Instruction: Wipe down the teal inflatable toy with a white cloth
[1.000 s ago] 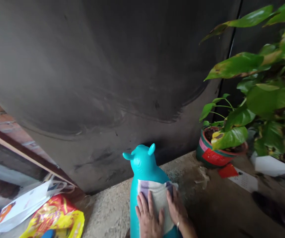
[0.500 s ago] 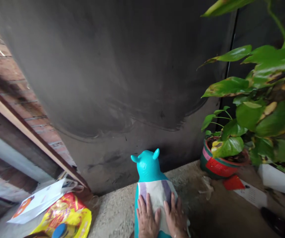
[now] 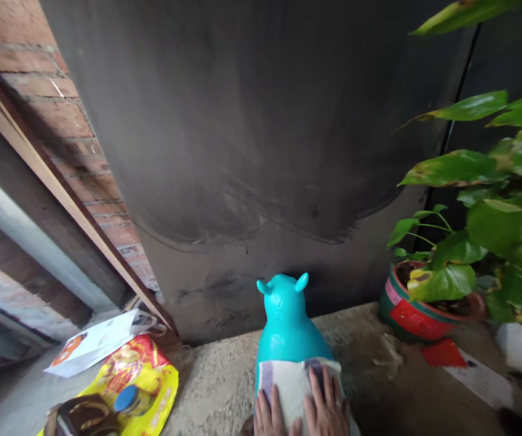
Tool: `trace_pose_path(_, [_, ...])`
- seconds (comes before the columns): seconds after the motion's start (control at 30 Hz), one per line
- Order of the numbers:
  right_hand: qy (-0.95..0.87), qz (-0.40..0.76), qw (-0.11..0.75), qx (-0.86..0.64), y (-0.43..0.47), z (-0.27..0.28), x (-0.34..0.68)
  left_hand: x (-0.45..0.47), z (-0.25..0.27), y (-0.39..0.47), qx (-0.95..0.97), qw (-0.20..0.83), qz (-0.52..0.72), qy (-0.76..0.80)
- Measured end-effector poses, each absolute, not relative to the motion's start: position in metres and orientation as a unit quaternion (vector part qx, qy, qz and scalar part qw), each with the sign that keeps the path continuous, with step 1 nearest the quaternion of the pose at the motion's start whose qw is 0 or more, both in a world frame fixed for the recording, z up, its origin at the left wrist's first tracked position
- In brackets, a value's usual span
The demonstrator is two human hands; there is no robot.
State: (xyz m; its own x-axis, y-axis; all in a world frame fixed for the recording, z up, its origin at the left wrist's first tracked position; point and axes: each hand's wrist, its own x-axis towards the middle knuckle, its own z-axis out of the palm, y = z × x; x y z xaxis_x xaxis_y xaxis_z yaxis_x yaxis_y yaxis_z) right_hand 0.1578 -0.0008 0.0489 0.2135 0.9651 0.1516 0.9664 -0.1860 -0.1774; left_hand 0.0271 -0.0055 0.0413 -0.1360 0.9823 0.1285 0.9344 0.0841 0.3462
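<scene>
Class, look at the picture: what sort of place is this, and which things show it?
Probably a house entrance or porch: a brick wall beside a dark door, a potted plant on the rough concrete floor.

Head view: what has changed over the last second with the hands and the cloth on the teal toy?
Both hands, left hand and right hand, slid the cloth down the back of the teal animal toy, away from its head, baring more of the back. The camera also swung, showing more brick wall. Both palms stayed flat on the cloth; the toy, red plant pot and yellow bag kept their places.
</scene>
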Motion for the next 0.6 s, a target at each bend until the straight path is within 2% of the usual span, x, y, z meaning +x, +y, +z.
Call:
trace_pose_path(0.13, [-0.641,0.001,0.084,-0.763,0.047,0.073,0.154,0.022,0.044,0.037,0.645,0.125,0.116,0.745])
trace_pose_path(0.33, [-0.638,0.004,0.103,-0.763,0.076,0.080,0.148,0.026,0.069,0.065,0.644,0.142,0.033,0.751])
trace_pose_path(0.47, [-0.622,-0.005,0.088,-0.778,0.056,0.070,0.145,0.024,0.089,0.053,0.646,0.160,-0.004,0.746])
trace_pose_path(0.6, [-0.617,-0.081,0.066,-0.780,0.001,0.049,0.141,0.011,0.069,0.019,0.683,0.188,0.015,0.705])
